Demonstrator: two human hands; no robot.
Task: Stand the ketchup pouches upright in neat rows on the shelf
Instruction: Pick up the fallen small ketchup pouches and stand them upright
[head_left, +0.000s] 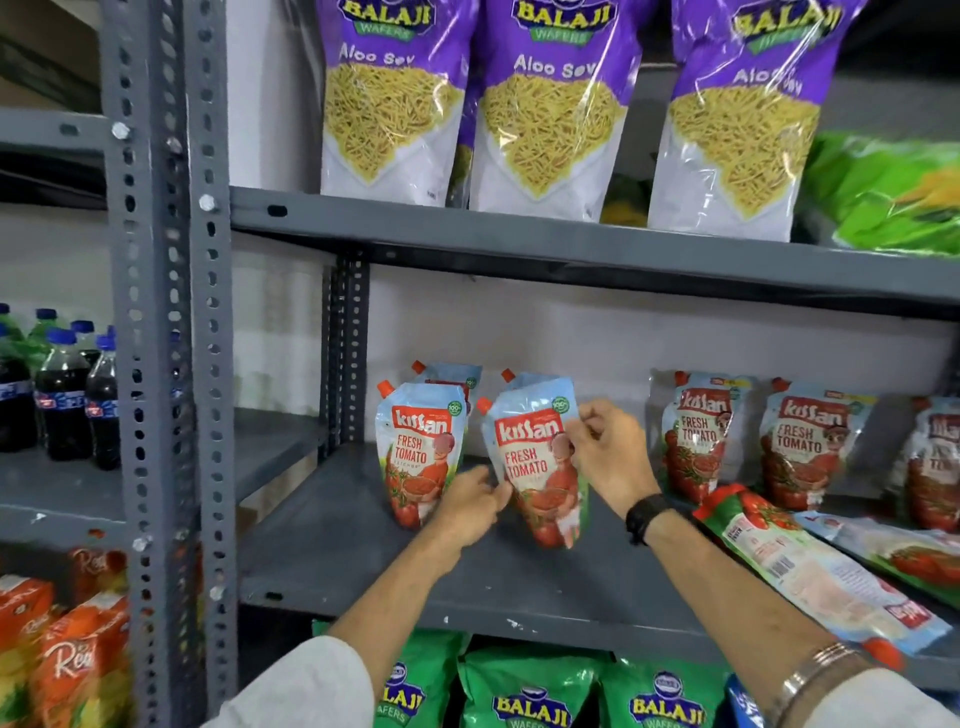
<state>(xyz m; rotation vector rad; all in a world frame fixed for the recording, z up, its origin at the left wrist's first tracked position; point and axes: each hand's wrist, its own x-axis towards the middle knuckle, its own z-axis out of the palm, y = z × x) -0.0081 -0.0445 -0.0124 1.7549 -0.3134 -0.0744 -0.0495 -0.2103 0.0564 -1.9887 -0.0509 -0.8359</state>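
On the grey metal shelf (363, 561) a ketchup pouch (535, 467) stands upright, held between both hands. My right hand (610, 454) pinches its upper right edge; my left hand (470, 506) grips its lower left side. A second ketchup pouch (418, 447) stands just to its left, and two more pouches (457, 376) stand behind them. Further right, three ketchup pouches (698, 434) stand against the back wall. Two ketchup pouches (810, 566) lie flat at the shelf's front right.
Purple snack bags (545, 104) fill the shelf above, green snack bags (530, 691) the one below. The perforated upright post (166, 364) bounds the shelf on the left, with cola bottles (62, 395) and orange packs (67, 654) beyond it.
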